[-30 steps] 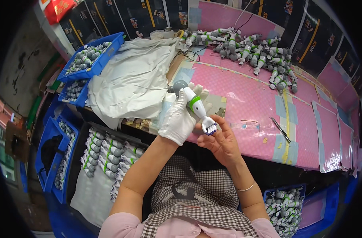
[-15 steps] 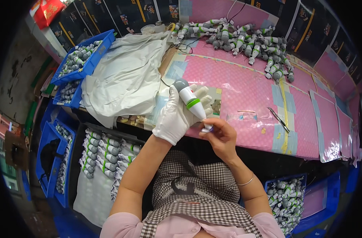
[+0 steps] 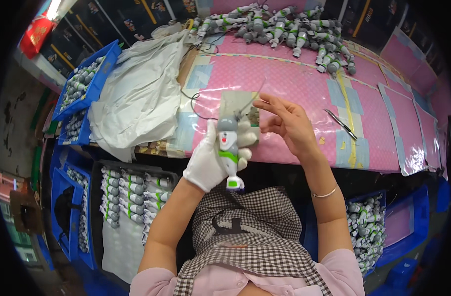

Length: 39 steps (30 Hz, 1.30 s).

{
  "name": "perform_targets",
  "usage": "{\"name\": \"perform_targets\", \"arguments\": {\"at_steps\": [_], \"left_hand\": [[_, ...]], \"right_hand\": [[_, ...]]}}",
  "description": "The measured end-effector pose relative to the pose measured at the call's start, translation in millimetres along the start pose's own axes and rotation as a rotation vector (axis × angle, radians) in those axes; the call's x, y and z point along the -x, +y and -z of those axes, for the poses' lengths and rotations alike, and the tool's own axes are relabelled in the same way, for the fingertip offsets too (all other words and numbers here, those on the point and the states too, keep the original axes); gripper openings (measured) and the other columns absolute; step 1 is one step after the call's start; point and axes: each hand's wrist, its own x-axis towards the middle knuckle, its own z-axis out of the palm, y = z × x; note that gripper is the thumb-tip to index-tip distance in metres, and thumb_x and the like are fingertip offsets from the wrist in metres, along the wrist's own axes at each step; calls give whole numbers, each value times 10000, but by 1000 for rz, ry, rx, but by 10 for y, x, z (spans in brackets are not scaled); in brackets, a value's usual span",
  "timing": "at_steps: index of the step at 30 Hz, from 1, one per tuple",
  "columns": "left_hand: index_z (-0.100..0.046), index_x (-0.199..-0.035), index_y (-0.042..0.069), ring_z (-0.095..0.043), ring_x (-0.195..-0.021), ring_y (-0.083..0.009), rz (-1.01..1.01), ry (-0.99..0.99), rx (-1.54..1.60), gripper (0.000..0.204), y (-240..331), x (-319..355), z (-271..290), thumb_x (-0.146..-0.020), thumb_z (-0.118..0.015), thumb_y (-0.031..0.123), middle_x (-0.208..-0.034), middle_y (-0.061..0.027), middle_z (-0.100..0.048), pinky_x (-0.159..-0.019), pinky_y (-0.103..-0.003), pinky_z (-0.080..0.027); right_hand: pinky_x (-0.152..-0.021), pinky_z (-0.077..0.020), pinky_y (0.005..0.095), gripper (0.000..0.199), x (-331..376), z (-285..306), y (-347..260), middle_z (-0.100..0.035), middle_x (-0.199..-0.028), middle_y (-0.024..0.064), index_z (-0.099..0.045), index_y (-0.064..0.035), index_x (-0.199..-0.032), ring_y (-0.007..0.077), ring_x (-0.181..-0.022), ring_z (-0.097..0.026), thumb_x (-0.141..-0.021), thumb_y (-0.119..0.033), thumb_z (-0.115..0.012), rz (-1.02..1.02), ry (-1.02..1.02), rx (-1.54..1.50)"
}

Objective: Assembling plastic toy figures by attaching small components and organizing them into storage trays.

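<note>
In its white glove, my left hand (image 3: 205,165) wraps round a grey-and-white handheld device (image 3: 229,140). The device has a rounded grey top, a red spot, a green band and a narrow white lower end, which points down toward me. My bare right hand (image 3: 287,123) is raised to the right of the device's grey top, its fingers stretched and apart. A thin dark strand (image 3: 246,105) runs from the grey top toward those fingertips; whether they touch it, I cannot make out. Below the hands is the pink-covered table (image 3: 294,148).
Many similar devices (image 3: 279,32) lie heaped at the table's back. A white sheet (image 3: 136,93) covers its left part; a pen-like tool (image 3: 340,124) lies right. Blue bins (image 3: 89,81) stand left, another filled bin (image 3: 366,232) lower right. Rows of devices fill a black tray (image 3: 121,246) at lower left.
The device has turned more upright, narrow end toward me. My right hand has let go of that end and moved up and right, beside the grey top. The view has shifted slightly.
</note>
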Motion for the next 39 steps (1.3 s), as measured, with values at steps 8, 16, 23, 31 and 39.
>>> {"name": "perform_targets", "arguments": {"at_steps": [8, 16, 23, 31, 39], "left_hand": [[-425, -1271, 27, -596, -686, -194, 49, 29, -228, 669, -288, 146, 145, -944, -173, 555, -1035, -171, -615, -615, -292, -514], [-476, -1086, 24, -552, -631, -105, 58, 167, -701, 370, -326, 132, 9, -883, -568, 319, -806, -53, -560, -534, -225, -442], [-477, -1179, 34, -596, -896, -167, -187, 275, -609, 449, -223, 21, 27, -869, -616, 327, -979, -53, -582, -795, -340, -508], [-511, -1146, 6, -595, -899, -170, -13, 151, -391, 395, -72, -43, -52, -901, -572, 311, -984, -58, -580, -821, -353, -511], [-516, -1128, -22, -615, -861, -183, -93, 98, -212, 354, -87, -110, 18, -913, -557, 256, -930, -76, -598, -802, -344, -525]], "right_hand": [[-562, -533, 226, 298, 74, 163, 0, -670, -928, 123, -590, 33, -1085, 126, -620, -635, -870, -173, -588, -88, -6, -214], [-467, -397, 196, 201, -24, 363, 178, -631, -737, 35, -669, 34, -906, 75, -498, -493, -831, -143, -609, -84, -5, 248], [-516, -417, 247, 162, -123, 286, 266, -622, -663, 45, -693, 12, -800, 82, -560, -526, -763, -140, -649, 378, -27, 936], [-521, -418, 268, 199, -285, 344, 133, -615, -676, 48, -667, 37, -809, 94, -561, -499, -789, -145, -588, 196, -195, 1070], [-461, -334, 202, 202, -345, 348, 192, -549, -655, -12, -575, -52, -739, 42, -558, -438, -856, -187, -482, -283, -296, 500]]}}
